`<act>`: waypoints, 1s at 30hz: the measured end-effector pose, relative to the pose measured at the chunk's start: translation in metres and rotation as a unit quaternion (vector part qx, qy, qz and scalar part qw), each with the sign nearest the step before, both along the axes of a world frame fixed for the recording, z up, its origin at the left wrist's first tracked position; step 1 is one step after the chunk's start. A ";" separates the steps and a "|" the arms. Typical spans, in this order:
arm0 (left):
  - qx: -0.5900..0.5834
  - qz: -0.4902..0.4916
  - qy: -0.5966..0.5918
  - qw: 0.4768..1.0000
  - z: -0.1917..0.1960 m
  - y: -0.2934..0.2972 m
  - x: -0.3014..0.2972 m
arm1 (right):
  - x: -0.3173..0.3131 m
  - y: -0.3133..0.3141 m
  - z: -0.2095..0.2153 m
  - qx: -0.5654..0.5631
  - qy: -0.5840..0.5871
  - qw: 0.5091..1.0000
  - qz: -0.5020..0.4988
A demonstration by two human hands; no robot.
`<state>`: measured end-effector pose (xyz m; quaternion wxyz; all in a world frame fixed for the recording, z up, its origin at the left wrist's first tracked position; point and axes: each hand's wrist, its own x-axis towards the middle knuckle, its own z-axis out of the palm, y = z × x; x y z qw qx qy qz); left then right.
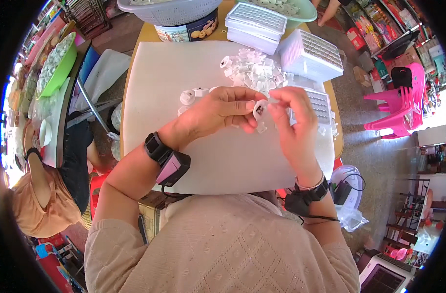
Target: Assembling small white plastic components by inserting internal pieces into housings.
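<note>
Over the white table top, both hands meet on one small white round plastic part. My left hand pinches its left side with thumb and fingers. My right hand grips its right side from above. Just beyond the hands lies a heap of small clear and white plastic pieces. Two white round parts rest on the table to the left of my left hand. A white gridded tray lies partly under my right hand.
Stacked white gridded boxes and another one stand at the far edge, next to a grey colander on a tin. A person in an orange top sits to the left. Pink plastic chairs stand at right.
</note>
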<state>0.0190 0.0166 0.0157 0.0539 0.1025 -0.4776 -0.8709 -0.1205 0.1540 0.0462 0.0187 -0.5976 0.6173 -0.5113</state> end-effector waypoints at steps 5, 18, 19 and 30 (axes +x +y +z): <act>-0.029 -0.009 -0.024 0.999 0.005 0.003 0.003 | -0.006 0.005 0.003 0.101 -0.085 0.990 0.054; -0.068 0.138 0.020 0.988 -0.001 0.000 0.000 | -0.009 0.007 -0.012 0.140 -0.248 0.958 -0.043; -0.065 0.143 0.020 0.987 -0.002 -0.002 -0.001 | -0.015 0.012 -0.015 0.173 -0.137 0.975 -0.021; -0.065 0.138 0.021 0.988 0.001 0.002 0.001 | -0.016 0.025 -0.039 0.148 0.196 0.969 0.029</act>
